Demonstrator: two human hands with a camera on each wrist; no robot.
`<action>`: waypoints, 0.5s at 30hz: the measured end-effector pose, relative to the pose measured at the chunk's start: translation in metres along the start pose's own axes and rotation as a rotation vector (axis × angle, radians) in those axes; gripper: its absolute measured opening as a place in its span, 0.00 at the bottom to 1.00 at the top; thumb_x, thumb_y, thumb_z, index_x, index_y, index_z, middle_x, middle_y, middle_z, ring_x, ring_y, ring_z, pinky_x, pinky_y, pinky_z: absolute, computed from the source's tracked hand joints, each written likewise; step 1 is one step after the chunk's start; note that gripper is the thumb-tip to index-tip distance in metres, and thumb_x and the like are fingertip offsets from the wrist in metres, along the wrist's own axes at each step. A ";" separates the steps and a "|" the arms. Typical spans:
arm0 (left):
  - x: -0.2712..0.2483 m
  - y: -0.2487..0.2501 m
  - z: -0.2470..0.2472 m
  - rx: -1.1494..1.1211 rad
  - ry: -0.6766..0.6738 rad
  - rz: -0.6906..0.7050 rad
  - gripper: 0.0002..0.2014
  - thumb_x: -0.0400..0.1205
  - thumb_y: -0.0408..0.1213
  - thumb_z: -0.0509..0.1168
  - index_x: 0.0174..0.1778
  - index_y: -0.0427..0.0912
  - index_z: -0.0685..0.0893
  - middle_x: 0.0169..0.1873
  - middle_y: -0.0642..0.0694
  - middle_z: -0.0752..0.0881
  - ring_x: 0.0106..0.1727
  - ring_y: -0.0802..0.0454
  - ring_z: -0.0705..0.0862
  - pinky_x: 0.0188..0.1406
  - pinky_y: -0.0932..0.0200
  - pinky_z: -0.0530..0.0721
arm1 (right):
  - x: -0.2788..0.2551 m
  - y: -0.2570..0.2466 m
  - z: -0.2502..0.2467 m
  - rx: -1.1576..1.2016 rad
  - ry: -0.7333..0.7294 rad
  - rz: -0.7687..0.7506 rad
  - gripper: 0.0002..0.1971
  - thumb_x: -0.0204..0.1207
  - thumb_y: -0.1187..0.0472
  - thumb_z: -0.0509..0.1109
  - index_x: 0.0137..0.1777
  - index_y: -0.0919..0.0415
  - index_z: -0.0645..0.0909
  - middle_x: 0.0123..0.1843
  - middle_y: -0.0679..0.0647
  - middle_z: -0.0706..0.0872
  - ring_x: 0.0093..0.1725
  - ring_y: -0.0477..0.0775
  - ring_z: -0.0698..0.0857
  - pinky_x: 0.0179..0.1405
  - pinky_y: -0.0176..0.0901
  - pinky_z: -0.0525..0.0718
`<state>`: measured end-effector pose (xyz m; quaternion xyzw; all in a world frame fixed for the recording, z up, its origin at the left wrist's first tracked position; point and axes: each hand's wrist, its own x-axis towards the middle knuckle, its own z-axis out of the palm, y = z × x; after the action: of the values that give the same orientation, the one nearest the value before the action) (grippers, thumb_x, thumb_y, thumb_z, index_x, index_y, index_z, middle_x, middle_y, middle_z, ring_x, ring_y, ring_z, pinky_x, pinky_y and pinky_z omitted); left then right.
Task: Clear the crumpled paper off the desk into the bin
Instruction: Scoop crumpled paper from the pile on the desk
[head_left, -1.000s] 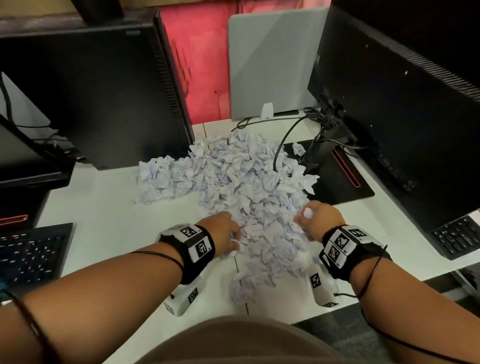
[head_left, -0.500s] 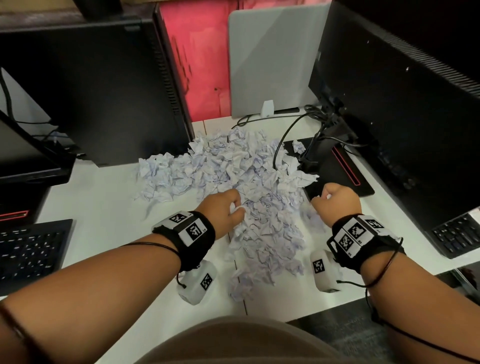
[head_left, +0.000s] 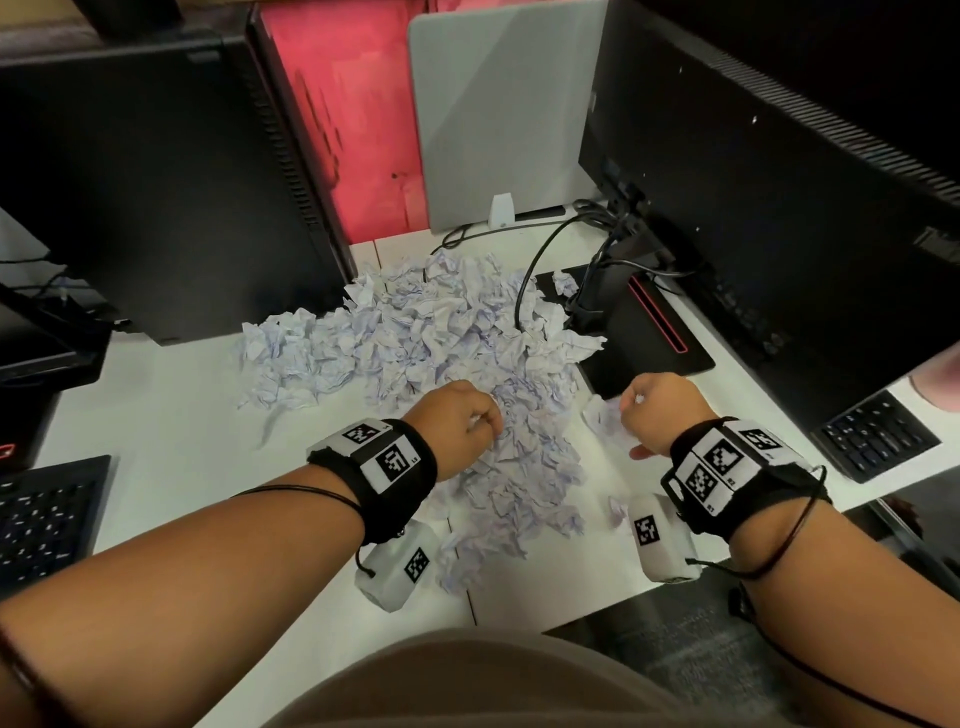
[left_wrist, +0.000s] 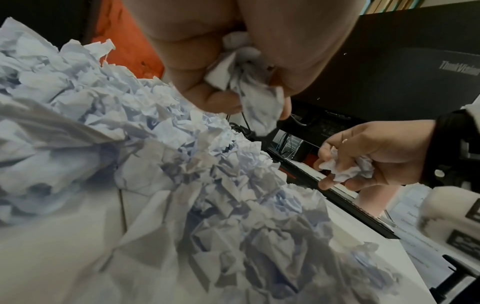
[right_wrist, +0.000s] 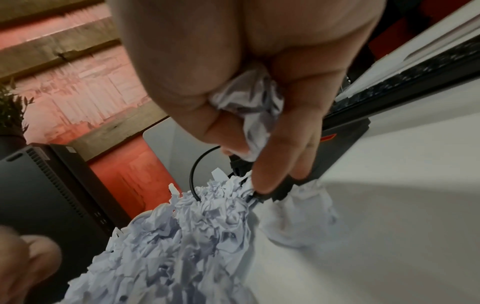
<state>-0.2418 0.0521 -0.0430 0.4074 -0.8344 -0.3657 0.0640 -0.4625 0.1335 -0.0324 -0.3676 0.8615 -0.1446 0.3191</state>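
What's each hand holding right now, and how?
The left hand grips a crumpled paper wad in its curled fingers. The right hand likewise clutches a paper wad against the palm.

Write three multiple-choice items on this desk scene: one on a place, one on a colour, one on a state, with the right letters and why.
1. Where does the paper pile lie?
A. on the white desk between the two dark computers
B. inside a bin
C. on a keyboard

2. What colour is the panel behind the desk?
A. green
B. red
C. yellow

3. What is the state of the right hand?
A. flat and open on the desk
B. curled round a paper wad
C. resting on a keyboard

Answers:
1 A, the head view shows the heap spread over the desk top, and no bin is in view.
2 B, the head view shows a red surface behind the grey divider.
3 B, the right wrist view shows the fingers closed on crumpled paper; the left hand holds paper likewise.
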 end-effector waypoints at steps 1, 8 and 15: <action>0.000 0.000 0.001 -0.008 0.006 -0.006 0.07 0.80 0.33 0.64 0.40 0.46 0.86 0.51 0.47 0.80 0.54 0.48 0.81 0.60 0.56 0.78 | -0.001 0.001 0.001 -0.060 -0.006 0.001 0.06 0.80 0.68 0.59 0.49 0.64 0.79 0.47 0.60 0.84 0.39 0.62 0.89 0.42 0.52 0.89; 0.001 -0.002 0.001 0.037 -0.042 -0.026 0.06 0.76 0.34 0.69 0.38 0.51 0.81 0.51 0.49 0.79 0.56 0.51 0.80 0.57 0.63 0.75 | 0.008 0.012 0.012 -0.205 0.047 -0.065 0.23 0.73 0.58 0.73 0.68 0.52 0.74 0.58 0.57 0.81 0.60 0.60 0.81 0.50 0.41 0.75; 0.003 -0.008 -0.002 0.132 -0.042 -0.029 0.07 0.77 0.35 0.69 0.50 0.45 0.84 0.56 0.47 0.78 0.60 0.52 0.77 0.56 0.65 0.70 | 0.028 0.015 0.026 -0.344 -0.059 -0.027 0.24 0.74 0.50 0.73 0.69 0.54 0.77 0.67 0.53 0.80 0.66 0.55 0.79 0.63 0.43 0.75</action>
<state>-0.2375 0.0454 -0.0471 0.4149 -0.8519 -0.3192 0.0144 -0.4677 0.1233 -0.0717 -0.4324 0.8587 0.0113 0.2748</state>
